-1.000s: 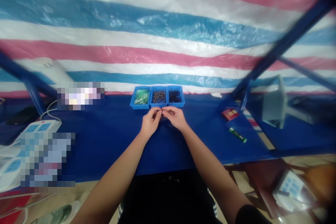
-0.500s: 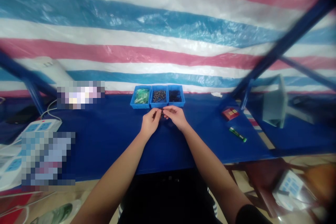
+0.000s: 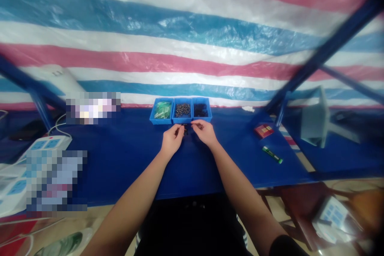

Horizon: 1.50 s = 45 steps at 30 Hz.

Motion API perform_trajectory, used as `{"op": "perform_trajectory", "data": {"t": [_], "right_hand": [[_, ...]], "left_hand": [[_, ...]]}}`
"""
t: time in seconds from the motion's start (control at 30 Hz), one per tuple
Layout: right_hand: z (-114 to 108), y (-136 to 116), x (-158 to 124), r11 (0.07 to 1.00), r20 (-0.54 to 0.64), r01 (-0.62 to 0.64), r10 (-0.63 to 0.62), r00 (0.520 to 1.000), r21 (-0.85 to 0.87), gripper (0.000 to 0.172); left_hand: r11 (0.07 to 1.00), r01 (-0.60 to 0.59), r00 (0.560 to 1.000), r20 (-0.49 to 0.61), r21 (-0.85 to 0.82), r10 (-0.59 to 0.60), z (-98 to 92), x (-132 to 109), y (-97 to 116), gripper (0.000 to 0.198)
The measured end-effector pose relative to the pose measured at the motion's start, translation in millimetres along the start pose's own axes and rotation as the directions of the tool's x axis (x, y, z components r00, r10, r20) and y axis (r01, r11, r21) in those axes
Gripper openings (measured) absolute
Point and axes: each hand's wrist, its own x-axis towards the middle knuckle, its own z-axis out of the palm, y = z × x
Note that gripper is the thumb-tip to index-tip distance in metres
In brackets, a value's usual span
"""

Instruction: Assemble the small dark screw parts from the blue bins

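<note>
My left hand (image 3: pixel 172 139) is closed in a pinch just in front of the bins, around something too small to make out. To its right, my right hand (image 3: pixel 205 131) also has its thumb and fingers pinched together near the front of the right bin; what they hold, if anything, is hidden. Small dark pieces (image 3: pixel 186 130) lie on the table between the hands. Beyond stand three blue bins in a row: the left bin (image 3: pixel 161 121) has green packets, the middle bin (image 3: pixel 182 120) small brass-and-dark metal parts, the right bin (image 3: pixel 208 119) black parts.
On the blue table (image 3: pixel 228 168), a red box (image 3: pixel 263 130) and a green tube-like packet (image 3: pixel 272 155) lie at right. White power strips (image 3: pixel 55 143) with cables are at left, beside blurred-out items. A striped plastic sheet (image 3: pixel 180 60) hangs behind, with blue frame bars (image 3: pixel 318 52) on both sides.
My right hand has moved a little to the right, away from my left hand, opening a gap where small dark pieces show. My left hand has stayed nearly in place.
</note>
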Motion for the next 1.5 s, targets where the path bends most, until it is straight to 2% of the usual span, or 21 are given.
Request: {"op": "perform_trajectory", "data": {"t": [0.07,0.13,0.17,0.27,0.43,0.6,0.73,0.83,0.9,1.1,1.27,1.37,1.5], "right_hand": [[0,-1,-2,0.981,0.118,0.080,-0.059,0.991,-0.179,0.021],[2,-3,-5,0.923,0.247,0.207,-0.129,0.960,-0.323,0.018],[4,-5,-6,0.890,0.273,0.254,-0.154,0.950,-0.380,0.015],[7,-6,-8,0.831,0.277,0.279,-0.158,0.948,-0.482,0.011],[6,-2,-6,0.825,0.277,0.248,-0.116,0.954,-0.507,0.012],[3,-5,-6,0.892,0.199,0.203,-0.131,0.971,-0.404,0.013],[3,-10,-4,0.988,0.121,0.113,-0.101,0.988,-0.105,0.013],[5,-13,-4,0.987,0.162,-0.024,-0.002,0.987,0.158,0.019],[6,-15,-4,0.963,0.214,-0.103,0.048,0.976,0.250,0.024],[7,-19,-6,0.904,0.279,-0.221,0.120,0.953,0.365,0.034],[6,-17,-4,0.840,0.297,-0.291,0.164,0.941,0.458,0.034],[6,-16,-4,0.875,0.228,-0.236,0.149,0.962,0.423,0.032],[8,-13,-5,0.971,0.126,-0.061,0.032,0.992,0.232,0.027]], "left_hand": [[1.000,-0.003,1.000,-0.003,0.005,0.003,-0.5,0,0,0.030],[1.000,-0.010,1.000,-0.001,0.007,0.010,-0.7,0,1,0.030],[1.000,-0.013,1.000,0.001,0.006,0.013,-0.7,1,1,0.030],[1.000,-0.013,1.000,0.002,0.005,0.013,-0.3,1,0,0.030],[1.000,-0.003,1.000,0.004,0.011,0.003,-0.2,1,0,0.029],[1.000,0.008,1.000,0.003,0.010,-0.008,-0.2,0,1,0.029],[1.000,0.007,1.000,0.006,-0.005,-0.007,0.9,1,0,0.027],[0.999,0.003,1.000,0.013,-0.033,-0.003,1.3,2,-1,0.028],[0.999,0.006,1.000,0.018,-0.049,-0.005,1.2,2,0,0.027],[0.996,0.019,1.000,0.014,-0.083,-0.018,1.4,2,1,0.026],[0.998,-0.006,0.999,0.045,-0.059,0.009,2.0,1,1,0.022],[0.999,-0.004,0.999,0.054,-0.041,0.006,2.4,1,1,0.021],[1.000,0.005,0.999,0.043,-0.018,-0.004,1.6,1,0,0.021]]}}
